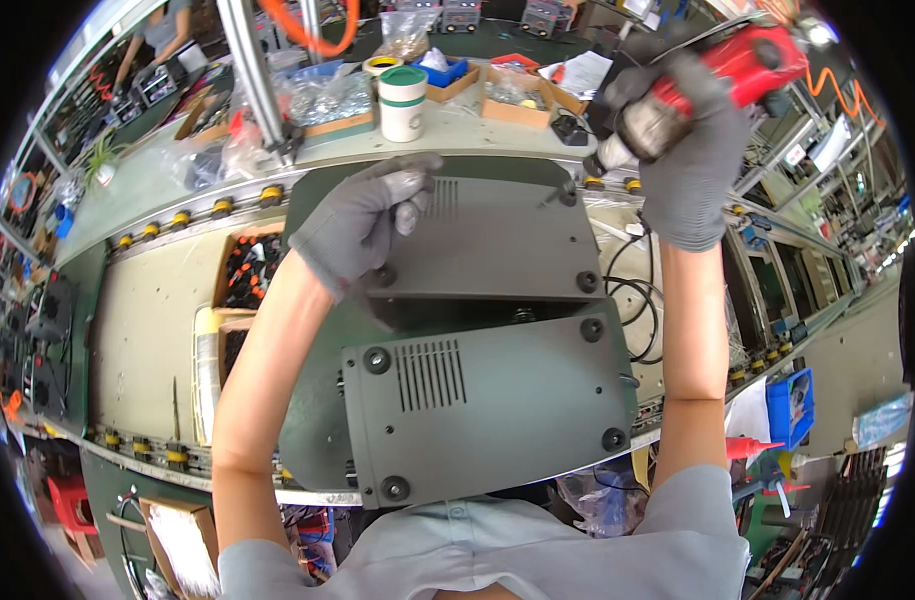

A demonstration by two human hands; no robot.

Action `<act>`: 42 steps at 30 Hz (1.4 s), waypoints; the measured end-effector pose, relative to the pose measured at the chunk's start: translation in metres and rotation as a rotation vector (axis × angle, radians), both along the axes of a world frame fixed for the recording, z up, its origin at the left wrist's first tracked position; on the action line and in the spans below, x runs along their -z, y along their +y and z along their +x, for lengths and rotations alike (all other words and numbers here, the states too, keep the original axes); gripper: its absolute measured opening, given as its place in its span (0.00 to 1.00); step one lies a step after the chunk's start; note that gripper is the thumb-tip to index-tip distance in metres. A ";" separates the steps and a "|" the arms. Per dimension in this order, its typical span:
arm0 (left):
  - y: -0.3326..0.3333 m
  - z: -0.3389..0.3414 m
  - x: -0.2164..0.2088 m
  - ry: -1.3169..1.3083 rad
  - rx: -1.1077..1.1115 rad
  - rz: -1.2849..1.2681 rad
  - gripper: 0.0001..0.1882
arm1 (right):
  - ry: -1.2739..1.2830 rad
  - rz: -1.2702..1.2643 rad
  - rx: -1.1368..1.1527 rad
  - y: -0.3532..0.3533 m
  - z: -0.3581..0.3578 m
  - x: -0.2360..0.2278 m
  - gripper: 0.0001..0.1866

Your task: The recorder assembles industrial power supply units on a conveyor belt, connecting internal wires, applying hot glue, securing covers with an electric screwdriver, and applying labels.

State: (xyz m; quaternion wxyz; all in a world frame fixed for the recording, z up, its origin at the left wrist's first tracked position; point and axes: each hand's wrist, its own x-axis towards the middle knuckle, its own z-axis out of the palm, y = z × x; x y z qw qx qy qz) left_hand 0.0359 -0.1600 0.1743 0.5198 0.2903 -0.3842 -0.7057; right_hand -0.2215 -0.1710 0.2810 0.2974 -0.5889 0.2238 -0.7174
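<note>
My right hand (pixel 700 165), in a grey glove, is wrapped round a red power screwdriver (pixel 763 68) raised at the upper right; its nose points down and left. Beyond the slotted vents of the farther dark grey metal casing (pixel 498 240) hovers my left hand (pixel 363 220), also gloved. Its fingers are curled together, and what they pinch, if anything, is too small to make out. A second such casing (pixel 508 400) lies nearer me, tilted slightly, with vent slots and round black feet at its corners. Both casings rest on a dark green board (pixel 313 430).
Left of the board stands a cardboard box of small black and orange parts (pixel 250 270). Black cables (pixel 633 310) loop at its right. Across the roller track, a white cup with a green lid (pixel 402 105) stands among bagged parts. A metal post (pixel 253 80) rises there.
</note>
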 end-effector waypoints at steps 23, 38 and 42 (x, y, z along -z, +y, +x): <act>0.094 0.048 0.049 0.476 0.028 0.094 0.19 | -0.091 -0.176 -0.653 0.067 0.147 -0.007 0.26; 0.090 0.049 0.044 0.532 0.130 0.046 0.17 | -0.118 -0.160 -0.593 0.050 0.146 -0.006 0.18; 0.090 0.050 0.040 0.525 0.065 0.101 0.16 | -0.047 -0.086 -0.502 0.053 0.145 -0.007 0.24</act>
